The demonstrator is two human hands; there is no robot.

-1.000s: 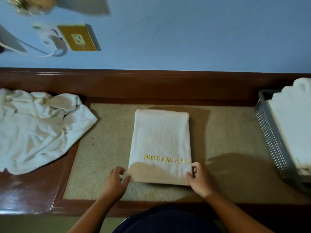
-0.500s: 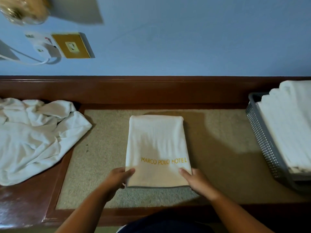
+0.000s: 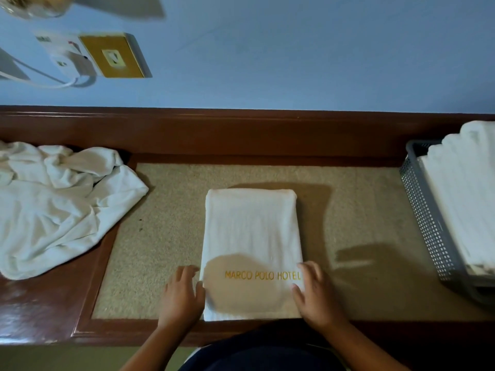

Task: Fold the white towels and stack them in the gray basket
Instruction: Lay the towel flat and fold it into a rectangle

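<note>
A folded white towel (image 3: 251, 236) with gold "MARCO POLO HOTEL" lettering lies flat on the beige mat, its near edge at the mat's front border. My left hand (image 3: 182, 295) rests against its near left side, fingers fairly straight beside it and thumb touching the edge. My right hand (image 3: 317, 293) lies on its near right edge, the fingers over the end of the lettering. The gray basket (image 3: 428, 218) stands at the far right, holding a stack of folded white towels (image 3: 466, 199). A crumpled heap of unfolded white towels (image 3: 56, 207) lies at the left.
The beige mat (image 3: 166, 236) sits inset in a dark wooden table (image 3: 40, 306) with a raised back rail against a blue wall. A gold wall socket (image 3: 115, 56) with a white plug and cable is at the upper left.
The folded towel has slid toward me, up to the mat's front border. Both hands shifted from its near corners to its left and right sides.
</note>
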